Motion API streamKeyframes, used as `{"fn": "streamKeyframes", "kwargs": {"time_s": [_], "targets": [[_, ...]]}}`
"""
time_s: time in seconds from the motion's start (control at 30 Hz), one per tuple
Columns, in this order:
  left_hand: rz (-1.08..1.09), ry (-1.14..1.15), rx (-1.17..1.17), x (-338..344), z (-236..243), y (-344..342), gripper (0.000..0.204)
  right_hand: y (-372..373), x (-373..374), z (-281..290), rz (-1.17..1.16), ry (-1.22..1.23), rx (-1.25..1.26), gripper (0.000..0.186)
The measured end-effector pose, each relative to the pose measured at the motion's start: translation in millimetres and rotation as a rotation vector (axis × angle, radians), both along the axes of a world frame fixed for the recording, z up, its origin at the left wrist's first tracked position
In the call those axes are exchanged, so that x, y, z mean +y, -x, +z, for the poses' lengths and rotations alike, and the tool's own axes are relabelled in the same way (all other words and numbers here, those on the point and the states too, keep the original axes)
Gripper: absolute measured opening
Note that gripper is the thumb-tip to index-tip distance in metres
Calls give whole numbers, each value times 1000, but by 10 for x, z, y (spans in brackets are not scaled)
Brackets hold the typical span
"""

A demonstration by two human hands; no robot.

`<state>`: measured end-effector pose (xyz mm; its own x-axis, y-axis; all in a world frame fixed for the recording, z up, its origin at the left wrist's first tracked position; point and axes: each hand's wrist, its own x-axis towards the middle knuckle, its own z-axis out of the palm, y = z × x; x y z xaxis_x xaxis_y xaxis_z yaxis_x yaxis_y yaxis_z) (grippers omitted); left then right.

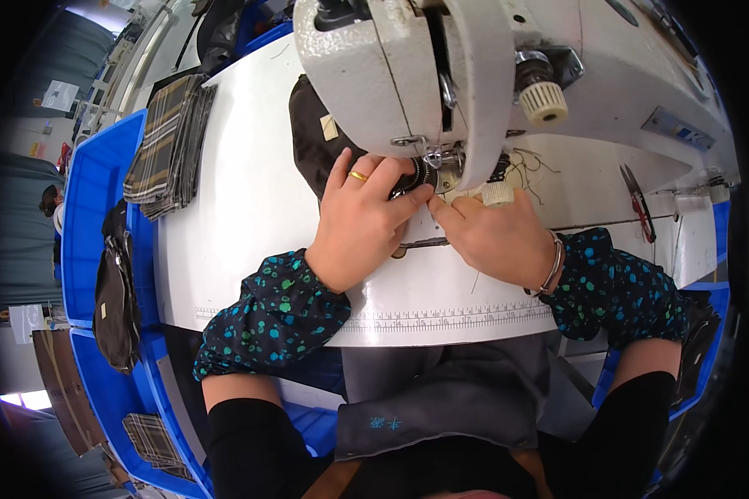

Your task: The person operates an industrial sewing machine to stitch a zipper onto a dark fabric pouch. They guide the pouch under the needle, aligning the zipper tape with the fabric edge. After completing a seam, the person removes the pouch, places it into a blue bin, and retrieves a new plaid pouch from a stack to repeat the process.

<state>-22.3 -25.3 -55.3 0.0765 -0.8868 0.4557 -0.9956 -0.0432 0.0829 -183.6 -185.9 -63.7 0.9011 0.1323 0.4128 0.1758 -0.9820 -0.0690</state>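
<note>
A dark brown fabric piece (pixel 310 154) with a small cream tag lies on the white sewing table, partly under the head of a white sewing machine (pixel 399 66). Along its edge, a curved black zipper (pixel 424 173) passes close to the presser foot (pixel 448 156). My left hand (pixel 359 223), with a ring on one finger, is closed over the piece at the zipper. Just right of the foot, my right hand (pixel 503 237) has its thumb and forefinger pressed together; whatever they pinch is hidden. The two hands' fingertips nearly meet.
Plaid fabric pieces (pixel 171 141) are stacked at the left, beside a blue bin (pixel 100 224). A dark zippered pouch (pixel 116 299) hangs over the bin's edge. Red-handled thread snips (pixel 641 204) and loose threads (pixel 531 170) lie right. A ruler strip (pixel 441 320) runs along the front edge.
</note>
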Motion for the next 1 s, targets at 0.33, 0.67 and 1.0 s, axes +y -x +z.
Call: {"fn": "streamKeyframes", "kwargs": {"time_s": [0.33,0.67,1.0], "targets": [[56,-139,25,-3,101,30,36,-11,-13,-40,-25,27,-7,28],[140,-154,-42,-84,138,175,30,-70,-65,-65,-61,42,-53,18],[196,-242,22,-91,227,290,39,-79,-137,-127,-60,-42,-51,10]]}}
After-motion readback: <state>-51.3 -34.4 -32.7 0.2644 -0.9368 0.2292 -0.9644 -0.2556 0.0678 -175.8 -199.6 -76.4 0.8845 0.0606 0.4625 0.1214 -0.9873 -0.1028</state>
